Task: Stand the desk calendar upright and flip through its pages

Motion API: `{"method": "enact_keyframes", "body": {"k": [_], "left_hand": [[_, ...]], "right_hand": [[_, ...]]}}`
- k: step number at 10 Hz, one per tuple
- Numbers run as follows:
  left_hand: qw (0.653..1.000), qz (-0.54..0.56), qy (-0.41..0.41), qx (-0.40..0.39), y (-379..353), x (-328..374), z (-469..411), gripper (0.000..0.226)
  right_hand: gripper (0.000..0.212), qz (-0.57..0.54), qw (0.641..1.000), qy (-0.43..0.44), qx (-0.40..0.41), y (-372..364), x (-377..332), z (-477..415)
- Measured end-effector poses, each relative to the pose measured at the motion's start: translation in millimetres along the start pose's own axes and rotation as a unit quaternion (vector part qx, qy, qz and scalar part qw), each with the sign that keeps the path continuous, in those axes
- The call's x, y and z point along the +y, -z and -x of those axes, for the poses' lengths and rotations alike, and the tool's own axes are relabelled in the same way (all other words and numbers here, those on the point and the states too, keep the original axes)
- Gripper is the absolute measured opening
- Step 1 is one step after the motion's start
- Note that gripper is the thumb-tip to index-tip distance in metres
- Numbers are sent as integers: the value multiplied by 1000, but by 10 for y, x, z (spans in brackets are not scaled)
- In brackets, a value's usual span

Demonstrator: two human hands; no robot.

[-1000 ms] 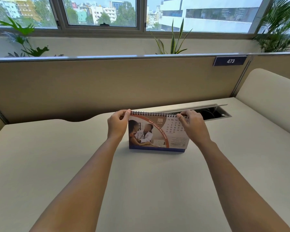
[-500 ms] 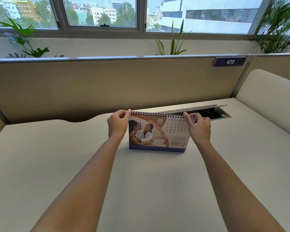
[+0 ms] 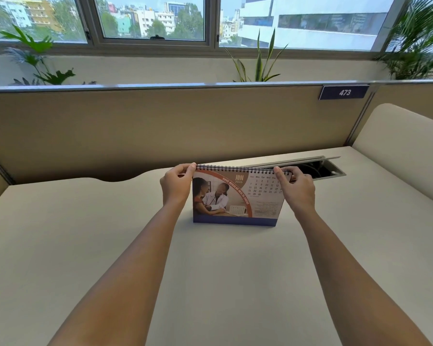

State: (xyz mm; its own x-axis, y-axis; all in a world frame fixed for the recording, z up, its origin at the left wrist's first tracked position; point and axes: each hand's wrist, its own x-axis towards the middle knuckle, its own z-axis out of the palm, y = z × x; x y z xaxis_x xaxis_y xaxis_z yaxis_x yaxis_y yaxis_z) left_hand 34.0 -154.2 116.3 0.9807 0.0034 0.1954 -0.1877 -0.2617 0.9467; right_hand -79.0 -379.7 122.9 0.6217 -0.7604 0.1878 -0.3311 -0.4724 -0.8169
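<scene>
The desk calendar stands upright on the beige desk, its black spiral binding along the top. The facing page reads JUN 2026, with a photo of two people on the left and a date grid on the right. My left hand pinches the top left corner at the spiral. My right hand grips the top right corner, thumb in front over part of the date grid, fingers behind.
An open cable tray with a raised lid sits in the desk just behind the calendar's right end. A tan partition with a 473 plate closes the back; a cream side panel stands at the right.
My right hand slid from covering the date grid to the top right corner, uncovering more of the dates. The calendar and my left hand have stayed put.
</scene>
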Motion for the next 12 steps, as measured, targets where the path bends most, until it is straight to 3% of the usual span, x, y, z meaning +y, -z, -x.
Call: {"method": "enact_keyframes", "body": {"k": [2,4,6,9,10,12], "left_hand": [[1000,-4,-21,-6,21,-1,50,28],[992,-71,-100,-2,54,2,150,29],[990,-92,-105,-24,52,-20,216,35],[978,-151,-90,-111,66,-81,278,47],[962,-205,-105,-148,114,-56,318,52],[899,-357,-241,-79,276,-22,282,57]], "right_hand": [[50,-23,1000,5,11,-13,28,43],[42,-76,996,2,44,-57,60,134],[35,-76,996,17,48,-56,92,205],[53,-19,999,32,-3,-46,160,271],[62,10,999,33,-40,-11,162,299],[62,51,993,108,-16,191,188,374]]}}
